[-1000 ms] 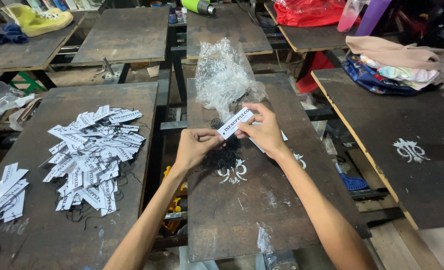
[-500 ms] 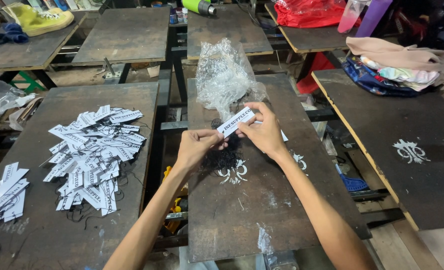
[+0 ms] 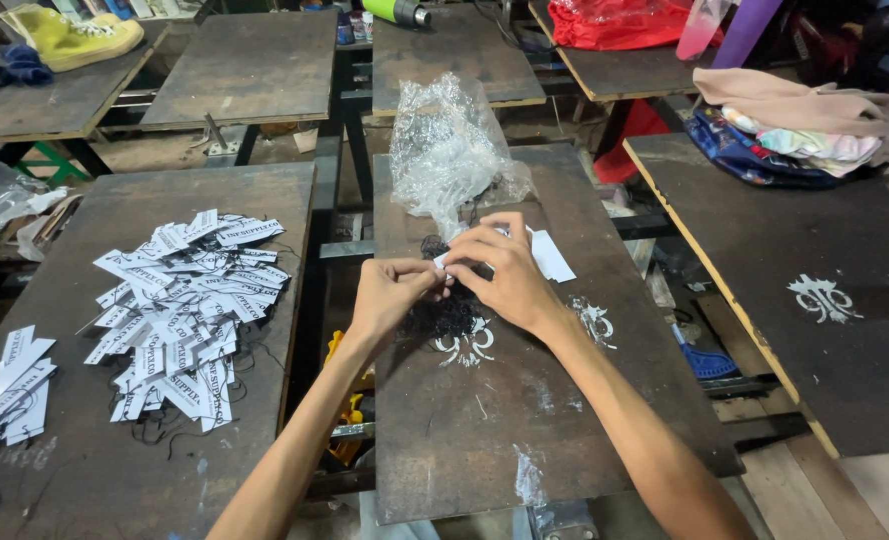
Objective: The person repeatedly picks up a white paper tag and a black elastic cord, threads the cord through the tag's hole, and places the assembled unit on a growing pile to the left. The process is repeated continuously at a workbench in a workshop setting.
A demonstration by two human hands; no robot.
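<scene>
Dark worn wooden bench (image 3: 485,430) is carrying the work. At its 12 o'clock, a crumpled clear plastic bag (image 3: 450,150) is slumping. On the neighbouring bench at 9 o'clock, a heap of white printed card tags (image 3: 180,300) with black strings is lying. A tangle of thin black string loops (image 3: 450,318) is sitting just under the hands. Right hand (image 3: 500,275) is curling closed over a small white card tag (image 3: 442,261); left hand (image 3: 390,292) is pinching shut at its end, probably on string, though I cannot tell. Tag looks light, stiffish, easily creased: hold by edges. String looks limp and snag-prone.
</scene>
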